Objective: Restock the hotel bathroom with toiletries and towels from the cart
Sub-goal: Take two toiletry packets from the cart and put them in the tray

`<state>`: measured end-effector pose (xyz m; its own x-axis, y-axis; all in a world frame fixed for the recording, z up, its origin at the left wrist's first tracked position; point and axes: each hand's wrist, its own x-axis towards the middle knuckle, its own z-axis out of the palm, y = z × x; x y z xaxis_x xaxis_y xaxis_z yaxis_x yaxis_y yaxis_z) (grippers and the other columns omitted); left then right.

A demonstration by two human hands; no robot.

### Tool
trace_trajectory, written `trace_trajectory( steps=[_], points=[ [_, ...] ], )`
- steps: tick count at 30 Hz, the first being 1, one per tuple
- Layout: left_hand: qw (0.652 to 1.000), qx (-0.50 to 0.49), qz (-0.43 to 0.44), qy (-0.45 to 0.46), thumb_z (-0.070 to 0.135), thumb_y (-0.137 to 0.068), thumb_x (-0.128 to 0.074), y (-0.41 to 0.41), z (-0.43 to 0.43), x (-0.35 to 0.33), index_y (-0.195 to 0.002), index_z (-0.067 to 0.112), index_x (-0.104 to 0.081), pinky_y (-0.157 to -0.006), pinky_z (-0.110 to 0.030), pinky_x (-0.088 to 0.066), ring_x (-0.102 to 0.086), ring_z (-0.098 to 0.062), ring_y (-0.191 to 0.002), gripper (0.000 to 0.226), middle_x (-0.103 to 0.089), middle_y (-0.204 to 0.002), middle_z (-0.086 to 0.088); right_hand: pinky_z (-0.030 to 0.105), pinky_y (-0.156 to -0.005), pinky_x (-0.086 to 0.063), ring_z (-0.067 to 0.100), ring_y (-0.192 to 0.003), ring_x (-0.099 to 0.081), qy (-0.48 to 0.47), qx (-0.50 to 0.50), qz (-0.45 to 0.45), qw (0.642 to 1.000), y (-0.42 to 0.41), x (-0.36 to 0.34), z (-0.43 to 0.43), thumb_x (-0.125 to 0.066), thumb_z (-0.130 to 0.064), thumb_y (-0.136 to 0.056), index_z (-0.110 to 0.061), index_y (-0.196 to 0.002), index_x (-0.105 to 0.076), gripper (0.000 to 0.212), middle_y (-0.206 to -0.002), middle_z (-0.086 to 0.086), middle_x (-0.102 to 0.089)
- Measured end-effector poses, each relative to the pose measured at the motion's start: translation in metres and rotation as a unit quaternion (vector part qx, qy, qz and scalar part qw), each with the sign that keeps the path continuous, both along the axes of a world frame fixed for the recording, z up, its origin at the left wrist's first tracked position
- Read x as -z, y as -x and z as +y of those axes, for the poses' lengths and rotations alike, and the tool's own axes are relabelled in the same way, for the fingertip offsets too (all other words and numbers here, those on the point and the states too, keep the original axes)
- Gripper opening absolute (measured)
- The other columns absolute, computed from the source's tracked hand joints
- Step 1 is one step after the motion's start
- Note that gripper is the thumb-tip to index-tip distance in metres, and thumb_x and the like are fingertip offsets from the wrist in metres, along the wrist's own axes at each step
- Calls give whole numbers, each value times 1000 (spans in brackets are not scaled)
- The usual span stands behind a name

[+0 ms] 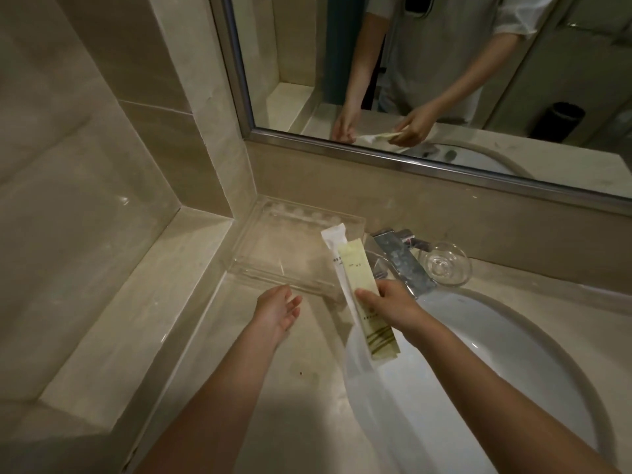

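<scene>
1. My right grip [386, 304] is pinching two long packets together, a pale green sachet [355, 265] lying over a white sachet [333, 241]. Both are hanging above the basin [478, 354] edge, pointing toward twelve o'clock.
2. My left grip [278, 307] is hovering with fingers apart, holding nothing, at nine o'clock of the right.
3. Risk: the white sachet is sitting underneath. Any slackening could be sending it into the basin at five o'clock.
4. Risk: the tap [400, 258] is standing close at one o'clock, so a rightward swing could be snagging the packet ends.
5. Room: the clear tray [290, 241] is lying near at eleven o'clock, boxed by walls. The worktop [307, 388] approach from six o'clock is looking open, with only the raised rim needing clearing.
</scene>
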<state>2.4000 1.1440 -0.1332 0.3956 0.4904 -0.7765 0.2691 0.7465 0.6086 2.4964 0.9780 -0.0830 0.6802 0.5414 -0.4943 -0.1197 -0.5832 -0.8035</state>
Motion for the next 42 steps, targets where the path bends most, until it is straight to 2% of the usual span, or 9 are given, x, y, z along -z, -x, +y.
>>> trace_trajectory(
  steps=[4,7,12,15,18,24,30,39,42],
  points=[
    [1000,1,-11,15,16,-94,-53,-19,14,9,-78,12,-48,-42,-19,-41,-50,-9,-60,16,-47,-71,-1,22,-66,-48,9,-81,-60,5,3,-5,1000,-7,1,-1,-53,-20,-94,-6,-117,-62,28,-90,-6,-64],
    [1000,4,-15,21,21,-92,-56,-21,21,16,-76,14,-50,-34,-13,-36,-47,-6,-48,18,-44,-64,-1,22,-66,-48,9,-81,-59,6,2,1,1000,-9,1,-2,-52,-20,-95,-6,-118,-60,28,-89,-7,-62],
    [1000,0,-16,27,19,-92,-56,-14,18,23,-96,11,-53,-36,-14,-34,-42,-7,-53,10,-49,-68,1,21,-66,-47,7,-81,-58,16,2,4,1000,-10,3,-3,-52,-20,-95,-7,-121,-59,30,-91,-8,-61],
    [1000,2,-9,20,16,-93,-55,0,13,23,-95,11,-54,-37,-13,-35,-43,-7,-57,6,-55,-81,-1,20,-66,-48,8,-82,-59,16,0,-8,1000,-8,3,0,-53,-21,-94,-5,-120,-60,31,-94,-5,-63],
    [1000,-1,-4,18,14,-93,-54,24,5,19,-95,11,-54,-36,-12,-36,-43,-7,-58,4,-56,-83,-1,14,-57,-42,3,-77,-57,20,-8,-11,1000,-2,1,6,-53,-21,-95,-6,-120,-60,30,-94,-6,-62],
    [1000,12,18,18,13,-91,-57,70,-8,19,-102,7,-56,-37,-12,-38,-45,-8,-59,12,-59,-95,-5,22,-63,-47,10,-81,-60,7,-15,4,1000,11,5,9,-53,-19,-95,-7,-120,-61,29,-90,-5,-64],
    [1000,0,20,18,11,-92,-56,99,-17,21,-88,8,-57,-36,-12,-36,-44,-8,-57,4,-58,-89,-4,22,-66,-48,12,-82,-60,12,-30,7,999,27,6,12,-53,-21,-94,-8,-119,-60,29,-92,-4,-64],
    [999,-20,29,25,11,-89,-59,121,-22,29,-86,11,-58,-35,-12,-36,-47,-7,-58,4,-58,-89,-2,18,-61,-44,7,-79,-58,17,-54,13,998,42,7,14,-53,-21,-95,-5,-121,-59,31,-88,-7,-61],
    [998,-5,53,34,16,-88,-61,124,-21,26,-89,10,-60,-35,-13,-35,-49,-9,-57,7,-59,-86,-1,17,-61,-43,5,-81,-57,13,-64,7,998,45,6,16,-53,-20,-95,-9,-125,-56,33,-94,-6,-61]
  ],
)
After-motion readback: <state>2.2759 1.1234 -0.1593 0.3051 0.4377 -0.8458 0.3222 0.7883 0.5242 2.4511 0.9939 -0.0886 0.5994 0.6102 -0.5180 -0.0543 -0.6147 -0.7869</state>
